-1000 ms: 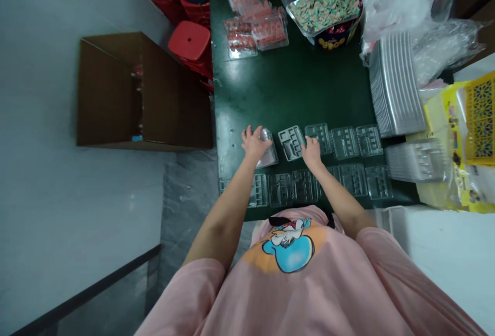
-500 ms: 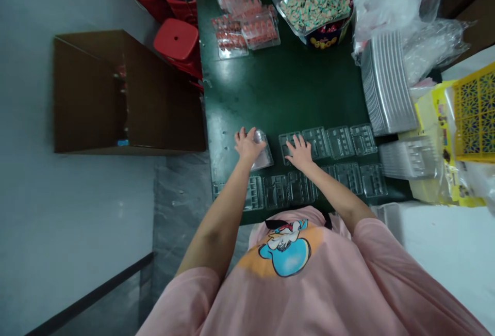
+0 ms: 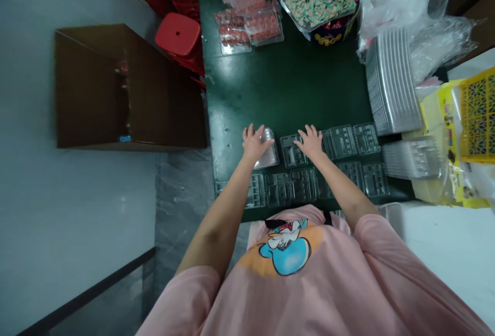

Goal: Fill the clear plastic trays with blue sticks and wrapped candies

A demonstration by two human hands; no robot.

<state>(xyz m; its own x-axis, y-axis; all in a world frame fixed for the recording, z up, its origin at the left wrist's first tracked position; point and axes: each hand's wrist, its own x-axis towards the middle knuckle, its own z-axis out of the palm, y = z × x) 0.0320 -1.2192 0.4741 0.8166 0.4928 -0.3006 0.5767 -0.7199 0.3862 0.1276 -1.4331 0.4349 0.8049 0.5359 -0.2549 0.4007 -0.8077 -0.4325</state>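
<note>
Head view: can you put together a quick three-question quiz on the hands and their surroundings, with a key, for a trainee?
1. Multiple choice: the left hand is on (a) a yellow lattice plastic basket, (b) clear plastic packaging, (c) a brown cardboard box.

2. True or false: the right hand is curled into a tight fist.

3. Fill in: in the picture, the square-seated red plastic stool stands to the ____ of the dark green table.

Key: 1. b; 2. false, it is spread open; 3. left.
</note>
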